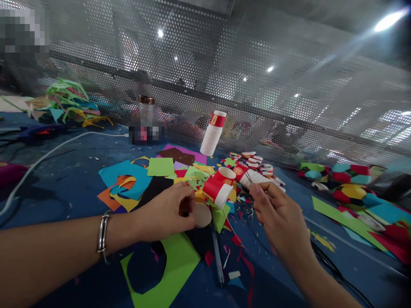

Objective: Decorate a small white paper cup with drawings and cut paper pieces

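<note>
Lime-green paper sheet (184,267) right up at the near edge, smooth and flat, one big rounded hole cut out of it! Just beyond, one pale, matte disc (203,215) sits in the near middle, right at the left hand (165,212); thumb and fingers curl to a narrow gap, and whether they pinch it, I cannot tell. One shiny metal bracelet (102,233) rings that wrist. Over on the right, the right hand (282,216) has a tight pinch on one thin, two-pronged tool (248,177), its slender tips reaching up to the left.

Two loose red paper cups (212,190) between the hands: one tipped over, one behind it showing its round mouth. Cup stacks, two of them: a lying stack (240,172) beyond the right fingers, and a standing stack (211,137), white and ribbed under a red top, at the far middle. One slim, dark rod (217,259) points toward the near edge, scraps all around it.

Left of centre, one blue sheet (109,173) with a hole; farther back, one square green piece (160,167). Far left, one clear jar (146,112) with a brownish lid. Far right, at least three faceted paper shapes (349,173), many-coloured. Perforated metal mesh (192,55) walls off the far side.
</note>
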`<state>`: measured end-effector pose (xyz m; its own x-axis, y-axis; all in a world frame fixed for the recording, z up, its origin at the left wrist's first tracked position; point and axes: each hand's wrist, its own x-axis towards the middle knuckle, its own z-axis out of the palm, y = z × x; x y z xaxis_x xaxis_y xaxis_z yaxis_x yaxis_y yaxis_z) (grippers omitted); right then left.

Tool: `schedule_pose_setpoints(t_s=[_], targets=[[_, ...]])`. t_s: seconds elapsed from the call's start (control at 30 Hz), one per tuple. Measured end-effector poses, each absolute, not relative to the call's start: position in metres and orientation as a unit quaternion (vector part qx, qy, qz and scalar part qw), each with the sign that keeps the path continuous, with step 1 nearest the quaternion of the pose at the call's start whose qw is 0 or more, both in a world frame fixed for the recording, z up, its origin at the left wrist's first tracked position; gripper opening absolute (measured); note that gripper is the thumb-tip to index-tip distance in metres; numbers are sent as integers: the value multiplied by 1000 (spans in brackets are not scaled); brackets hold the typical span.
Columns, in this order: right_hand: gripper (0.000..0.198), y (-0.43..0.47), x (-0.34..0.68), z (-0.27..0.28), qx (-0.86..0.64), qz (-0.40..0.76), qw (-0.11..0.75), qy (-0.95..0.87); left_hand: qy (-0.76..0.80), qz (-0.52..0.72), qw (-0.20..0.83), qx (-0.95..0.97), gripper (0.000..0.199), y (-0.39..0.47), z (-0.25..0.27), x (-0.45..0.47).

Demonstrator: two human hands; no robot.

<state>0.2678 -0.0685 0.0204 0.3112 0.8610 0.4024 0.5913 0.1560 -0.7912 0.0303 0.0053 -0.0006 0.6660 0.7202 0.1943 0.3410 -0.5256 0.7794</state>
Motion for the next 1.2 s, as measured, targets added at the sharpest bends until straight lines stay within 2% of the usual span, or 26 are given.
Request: schedule_pose_setpoints(t_s=[0.17, 0.23, 0.37, 0.47, 0.53, 0.6, 0.67, 0.77, 0.93, 1.2], targets=[[34, -63, 270, 20, -660, 126, 433, -601, 333, 289, 373, 817, 11, 7, -1, 33], [30, -59, 269, 15, -654, 148, 418, -613, 334, 322, 411, 785, 16, 9, -5, 36], [23, -51, 266, 2, -639, 181, 407, -627, 315, 350, 525, 709, 38, 16, -14, 45], [18, -49, 264, -3, -628, 189, 412, -633, 301, 332, 566, 692, 54, 17, -14, 50], [15, -50, 261, -3, -614, 198, 419, -640, 300, 323, 571, 693, 52, 15, -11, 52], [15, -51, 257, -2, -597, 210, 425, -648, 303, 316, 561, 703, 36, 12, -9, 53], [15, -54, 254, -1, -582, 219, 431, -654, 308, 315, 544, 714, 20, 11, -7, 53], [16, -56, 252, 1, -575, 206, 452, -650, 318, 350, 498, 727, 17, 12, -6, 53], [24, -58, 263, 6, -593, 142, 519, -599, 325, 456, 292, 776, 12, 37, 6, 61], [30, -58, 282, 11, -603, 73, 563, -559, 214, 367, 139, 894, 23, 82, 29, 113]])
